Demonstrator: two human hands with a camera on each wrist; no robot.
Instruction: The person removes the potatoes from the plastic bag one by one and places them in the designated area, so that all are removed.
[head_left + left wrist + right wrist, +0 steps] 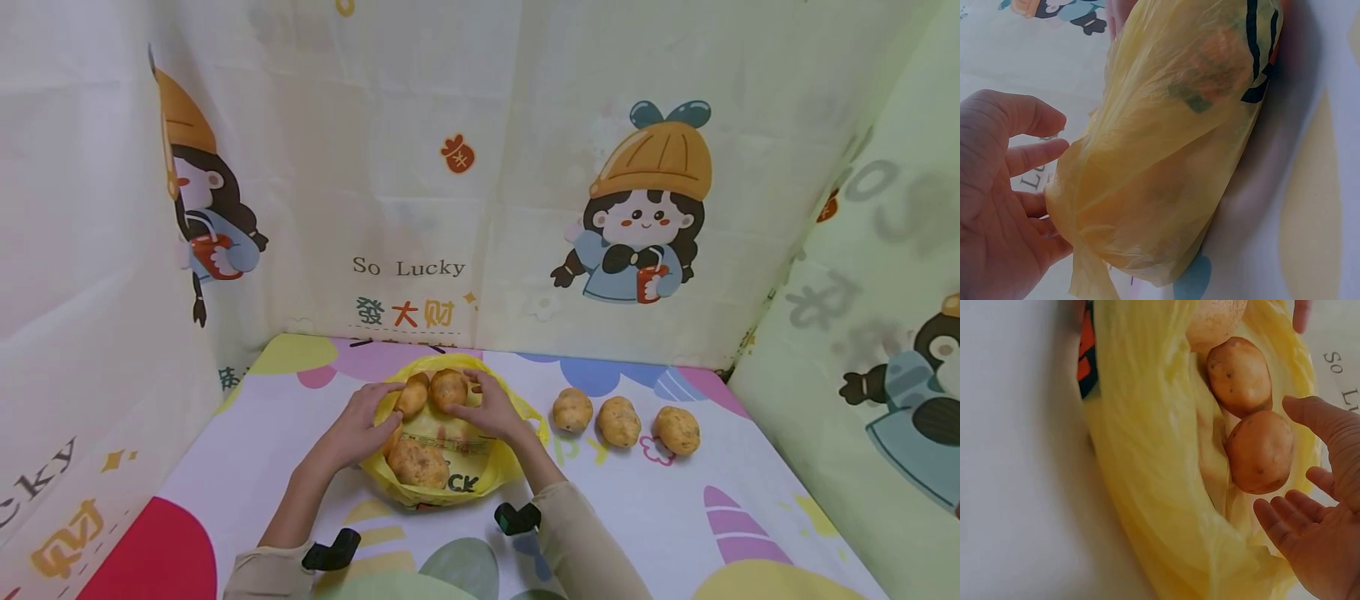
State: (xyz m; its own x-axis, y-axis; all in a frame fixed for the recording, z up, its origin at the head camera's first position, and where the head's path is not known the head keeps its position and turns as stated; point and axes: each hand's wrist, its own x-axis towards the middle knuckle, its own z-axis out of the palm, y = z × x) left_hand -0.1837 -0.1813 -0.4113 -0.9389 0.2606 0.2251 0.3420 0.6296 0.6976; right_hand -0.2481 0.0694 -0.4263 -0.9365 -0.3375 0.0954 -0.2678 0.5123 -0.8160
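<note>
Left hand (363,421): at the bag's left rim; fingers apart, none closed round anything; contact with the bag cannot be told.
Bag (502,471): yellow, mouth up, centre of the bench (765,479), between both hands.
Tilted potato (412,396): in bag, upper left; long axis leans upper right; nearer the left hand.
Large potato (417,463): in bag, lower left; long axis roughly crosswise.
Round potato (449,390): in bag, top, just left of the right hand, which is nearer; little long axis.
Right hand (491,408): over the right rim; thumb and fingers spread, gripping nothing.
Loose potatoes (618,422): three, in a row right of the right hand.
Edges: back cloth (510,250) close behind bag; more room lower right.
</note>
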